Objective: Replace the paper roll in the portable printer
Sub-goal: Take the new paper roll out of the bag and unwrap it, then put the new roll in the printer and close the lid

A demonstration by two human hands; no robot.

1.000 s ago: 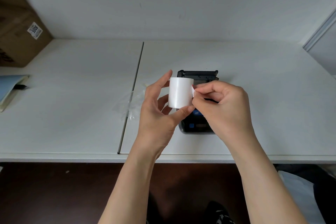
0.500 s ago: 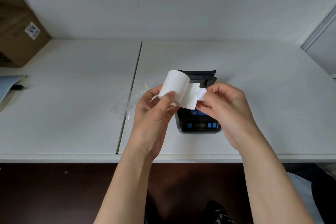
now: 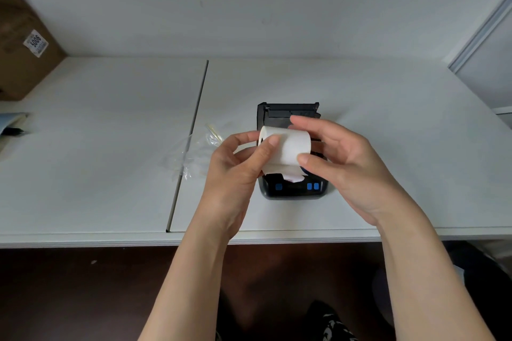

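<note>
White desk, two panels joined by a seam running toward 12 o'clock; dark floor below the near edge. Both forearms come up from 6 o'clock. Left hand grips the paper roll at its 9 o'clock end, thumb curled over the top face, fingers behind. Right hand holds the 3 o'clock end, thumb pressed on the near face, index finger over the far side. Roll is held in the air, axis roughly level, directly above the portable printer; a short loose tail of paper hangs at its underside. Printer sits on the right panel, blue buttons on its near face, lid raised at the far end. Crumpled clear wrapper lies across the seam at 9 o'clock of the roll. Cardboard box at far 10 o'clock, against the wall.
</note>
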